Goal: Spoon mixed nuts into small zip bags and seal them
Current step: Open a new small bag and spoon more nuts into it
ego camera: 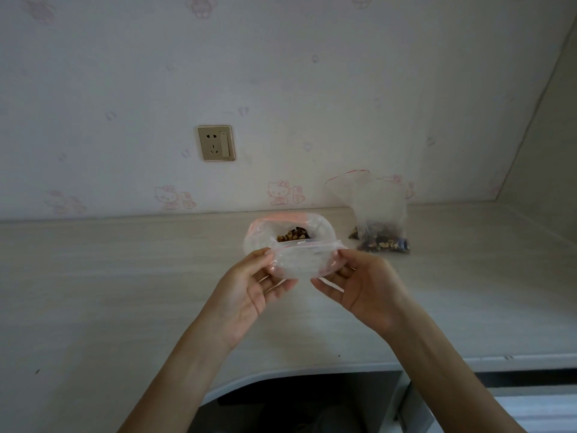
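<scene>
A small clear zip bag (pixel 293 262) with a thin red line along its zip edge is held up above the pale wood-grain counter (pixel 125 276), roughly at the middle of the view. The left hand (pixel 249 295) pinches the bag's left end between thumb and curled fingers, and the right hand (pixel 362 289) pinches its right end the same way, so each grip is closed on the bag and its top edge runs nearly level between them. The plastic looks crinkled and glossy, and whether its zip is pressed closed cannot be told.

Just behind it, on the counter, stands a larger open bag (pixel 290 228) with a pinkish rim, its mouth spread wide to show brown and dark mixed nuts (pixel 293 235) inside. To the right, near the wall, a third bag (pixel 381 220) stands upright with its top flared open and a layer of nuts settled in the bottom; a few pieces seem to lie beside its base.

A gold-coloured wall socket (pixel 216 143) sits on the cartoon-cat wallpaper (pixel 281 192) behind the counter
</scene>
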`<state>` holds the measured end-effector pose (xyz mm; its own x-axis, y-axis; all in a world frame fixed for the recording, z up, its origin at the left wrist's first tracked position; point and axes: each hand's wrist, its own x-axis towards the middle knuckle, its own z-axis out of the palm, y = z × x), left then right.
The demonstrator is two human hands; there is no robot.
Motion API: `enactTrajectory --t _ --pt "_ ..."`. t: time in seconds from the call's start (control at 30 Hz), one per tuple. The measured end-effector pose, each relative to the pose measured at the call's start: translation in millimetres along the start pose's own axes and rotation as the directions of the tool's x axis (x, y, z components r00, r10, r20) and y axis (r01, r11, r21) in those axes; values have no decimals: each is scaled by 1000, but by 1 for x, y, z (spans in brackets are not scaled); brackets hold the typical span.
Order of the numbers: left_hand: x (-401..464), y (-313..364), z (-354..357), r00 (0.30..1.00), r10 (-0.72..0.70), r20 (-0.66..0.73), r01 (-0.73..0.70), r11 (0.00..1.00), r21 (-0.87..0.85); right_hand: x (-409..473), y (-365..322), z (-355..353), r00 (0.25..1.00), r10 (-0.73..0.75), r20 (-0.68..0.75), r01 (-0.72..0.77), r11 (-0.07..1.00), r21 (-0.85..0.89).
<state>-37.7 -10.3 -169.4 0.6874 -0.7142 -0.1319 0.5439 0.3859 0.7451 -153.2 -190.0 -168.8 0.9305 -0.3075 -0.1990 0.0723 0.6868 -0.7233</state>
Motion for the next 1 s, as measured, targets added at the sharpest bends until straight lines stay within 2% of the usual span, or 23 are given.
enactTrajectory --t 0.13,0.2,0.33,0.43,0.5,0.57,0.67,0.73,0.83,0.93,1.0 --pt "2 -3 6 997 48 -67 -37 987 154 1 2 1 1000 13 3 -13 1000 17" --pt "3 -2 7 997 40 -67 -28 986 166 1 3 0 1000 14 11 -14 999 31" --pt "1 5 2 997 -74 -14 74 997 -12 2 1 -4 999 -6 34 6 1000 1" --pt "2 2 -1 996 -73 51 78 991 -111 -2 0 -5 995 -49 91 61 989 -132" --pt "2 -2 0 996 -14 84 18 999 -49 -3 0 -5 989 -95 109 122 954 -274" --pt "0 -7 3 990 57 126 -73 989 130 -3 1 -5 987 -160 7 153 925 -347" --pt "0 -18 12 971 237 39 -227 850 475 1 6 -3 960 -203 -193 144 948 -283" --pt "3 -24 16 919 391 -47 -283 739 611 2 12 3 945 -207 -254 138 955 -262" --pt "8 -28 17 853 512 -98 -336 683 649 2 17 6 921 -240 -306 164 953 -255" --pt "9 -27 11 798 584 -148 -375 674 636 2 14 2 934 -211 -288 188 976 -107" --pt "7 -26 4 773 626 -107 -409 619 671 2 12 -2 955 -148 -257 150 989 -9"
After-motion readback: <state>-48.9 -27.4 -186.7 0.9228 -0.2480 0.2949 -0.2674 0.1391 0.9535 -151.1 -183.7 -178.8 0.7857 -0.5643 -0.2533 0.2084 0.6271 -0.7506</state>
